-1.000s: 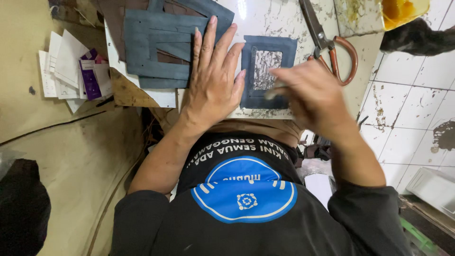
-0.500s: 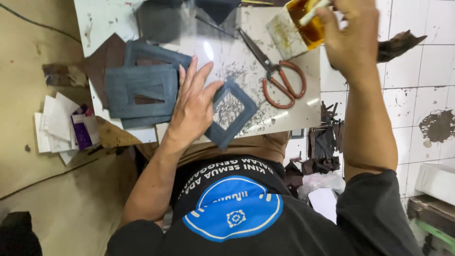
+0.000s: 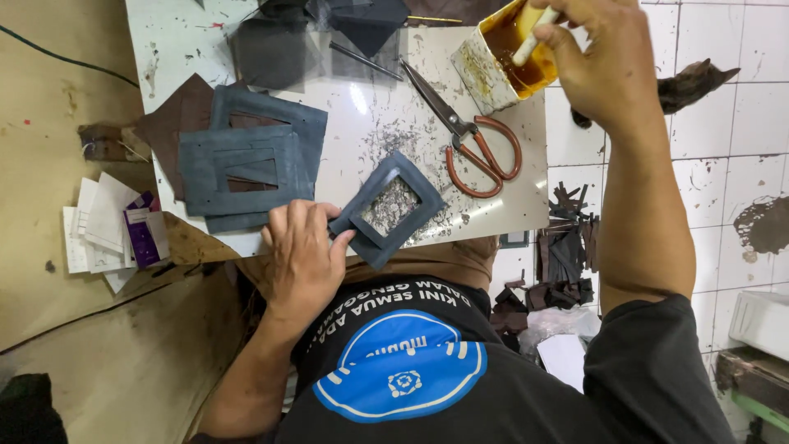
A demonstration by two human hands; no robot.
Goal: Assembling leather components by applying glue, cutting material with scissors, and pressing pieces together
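Note:
My left hand (image 3: 302, 255) grips one corner of a dark grey leather frame piece (image 3: 415, 215) with a rectangular window, lying tilted at the near edge of the white worktable (image 3: 181, 41). My right hand (image 3: 604, 62) reaches out to the far right and holds a pale brush handle (image 3: 532, 34) dipped into a square tin of amber glue (image 3: 503, 62). Orange-handled scissors (image 3: 468, 136) lie between the frame and the tin. A stack of similar grey frame pieces (image 3: 246, 164) lies left of my left hand.
Dark leather sheets (image 3: 329, 33) sit at the table's far side, with a brown piece (image 3: 177, 119) under the stack. Paper cards and a purple packet (image 3: 115, 230) lie on the floor at left. Dark offcuts (image 3: 567, 263) are piled on the tiled floor at right.
My right hand went from above the frame piece out to the glue tin and dipped the brush. My left hand slid from flat on the pieces to gripping the frame's corner.

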